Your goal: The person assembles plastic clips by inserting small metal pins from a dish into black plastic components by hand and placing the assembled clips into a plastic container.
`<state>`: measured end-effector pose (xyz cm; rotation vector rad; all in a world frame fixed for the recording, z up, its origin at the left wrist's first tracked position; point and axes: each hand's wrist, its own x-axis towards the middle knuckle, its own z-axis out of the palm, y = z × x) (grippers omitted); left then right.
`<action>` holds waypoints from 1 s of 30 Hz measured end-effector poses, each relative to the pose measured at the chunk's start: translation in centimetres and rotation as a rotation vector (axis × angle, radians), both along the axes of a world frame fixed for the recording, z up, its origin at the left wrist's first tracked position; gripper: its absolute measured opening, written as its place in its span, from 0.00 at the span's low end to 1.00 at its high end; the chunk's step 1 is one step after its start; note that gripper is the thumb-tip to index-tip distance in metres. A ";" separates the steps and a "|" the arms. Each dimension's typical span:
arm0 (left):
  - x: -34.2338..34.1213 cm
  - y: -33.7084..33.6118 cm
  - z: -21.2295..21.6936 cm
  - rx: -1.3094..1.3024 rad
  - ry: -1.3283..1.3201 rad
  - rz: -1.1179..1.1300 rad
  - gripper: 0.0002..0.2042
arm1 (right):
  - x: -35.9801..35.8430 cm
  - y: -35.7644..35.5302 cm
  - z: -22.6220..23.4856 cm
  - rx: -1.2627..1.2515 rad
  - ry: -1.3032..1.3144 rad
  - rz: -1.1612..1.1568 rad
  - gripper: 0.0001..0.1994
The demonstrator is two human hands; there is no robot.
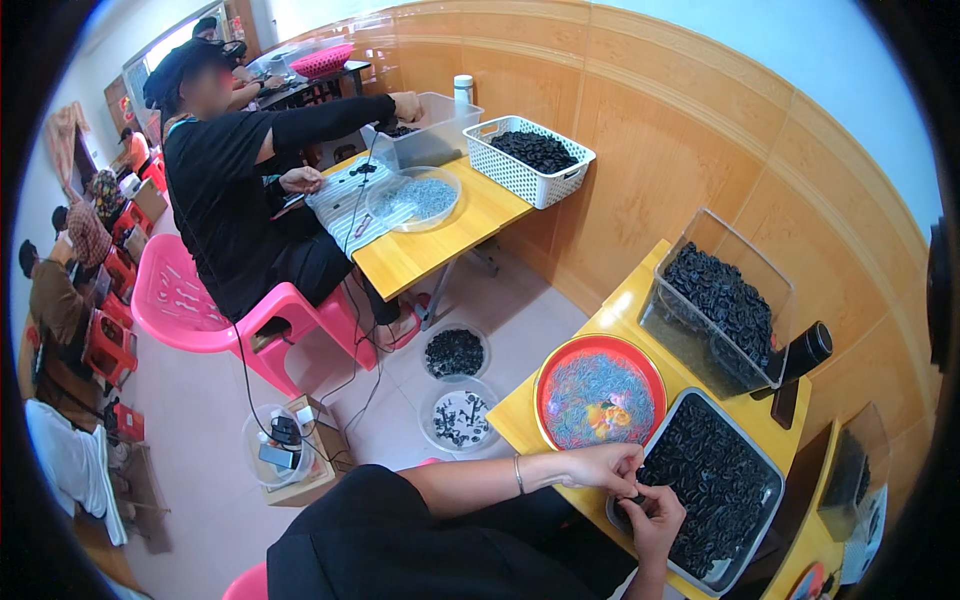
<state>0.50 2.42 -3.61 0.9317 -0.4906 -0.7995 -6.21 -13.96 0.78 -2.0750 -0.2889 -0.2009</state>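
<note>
Your yellow tabletop (520, 412) stands by a wood-panelled wall. Your left hand (603, 467) and right hand (655, 518) meet at the near edge of the dark tray (752, 562) of small black parts (715, 480), their fingers pinching 1 small black piece (636, 490) between them. The red round tray (600, 395) sits just beside it.

Black parts (715, 470) in grey tray (770, 478); red bowl (548, 375); yellow table (512, 410); pink chair (195, 310).
</note>
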 end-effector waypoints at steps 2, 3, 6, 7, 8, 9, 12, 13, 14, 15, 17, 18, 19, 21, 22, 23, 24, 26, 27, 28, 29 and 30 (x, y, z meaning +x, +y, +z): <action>-0.1 0.0 0.1 -0.007 -0.005 -0.004 0.13 | -0.1 -0.2 -0.4 0.041 0.048 -0.013 0.12; -0.3 0.0 0.2 0.021 -0.013 -0.001 0.13 | -0.2 -0.4 -0.5 0.062 0.070 0.005 0.13; -0.5 0.1 0.2 0.050 -0.010 -0.005 0.12 | -0.4 -0.7 -0.4 0.064 0.078 0.034 0.14; -0.5 0.1 0.2 0.051 -0.001 -0.018 0.12 | -0.5 -0.8 -0.3 0.046 0.062 0.039 0.14; -0.4 0.1 0.1 0.051 0.009 -0.032 0.12 | -0.5 -0.9 -0.4 0.047 0.071 0.025 0.14; -0.1 -0.1 0.0 0.042 -0.010 -0.014 0.12 | -0.3 -1.1 -0.5 0.030 0.036 0.020 0.14; 0.6 -0.3 0.3 -0.001 -0.001 0.001 0.12 | 0.1 -0.4 0.9 0.023 0.014 -0.026 0.14; 0.8 0.0 0.9 0.008 -0.048 0.039 0.11 | 0.7 -0.6 0.3 0.024 -0.018 -0.047 0.15; 0.9 0.2 0.7 0.022 -0.093 0.102 0.10 | 1.0 -0.3 0.7 0.004 -0.036 -0.035 0.14; 1.0 0.4 1.3 0.091 -0.115 0.148 0.10 | 1.3 -0.2 0.6 0.070 0.017 -0.040 0.14; 1.4 0.1 2.3 0.066 -0.015 0.146 0.09 | 1.9 -0.5 1.0 0.072 0.014 -0.045 0.16; 1.6 0.0 2.6 0.075 -0.006 0.139 0.09 | 2.0 -0.7 0.9 0.116 0.003 -0.045 0.16; 1.7 -0.1 2.7 0.096 -0.013 0.136 0.09 | 2.0 -0.9 0.5 0.153 -0.004 -0.023 0.17; 1.7 -0.9 3.2 0.108 0.010 0.139 0.07 | 1.8 -1.4 0.6 0.218 0.031 -0.042 0.17; 1.5 -1.1 3.1 0.109 0.023 0.145 0.07 | 1.7 -1.6 0.3 0.237 0.028 -0.035 0.17; 1.4 -1.4 3.0 0.110 0.024 0.123 0.07 | 1.4 -1.8 0.2 0.237 0.029 -0.057 0.17; 1.3 -1.6 3.0 0.107 0.053 0.128 0.07 | 1.3 -2.0 0.2 0.242 0.045 -0.055 0.17; 0.9 -1.7 2.9 0.108 0.082 0.135 0.06 | 1.0 -2.0 0.0 0.252 0.061 -0.051 0.16; 0.8 -1.7 2.8 0.108 0.081 0.140 0.06 | 1.0 -2.0 -0.2 0.263 0.049 -0.047 0.16; 0.7 -1.6 2.7 0.109 0.080 0.149 0.06 | 0.9 -2.0 -0.4 0.276 0.038 -0.039 0.16; 0.6 -1.6 2.8 0.111 0.080 0.148 0.06 | 0.8 -2.0 -0.4 0.278 0.038 -0.040 0.16; 0.6 -1.6 2.9 0.121 0.080 0.152 0.06 | 0.8 -2.0 -0.4 0.279 0.056 -0.037 0.16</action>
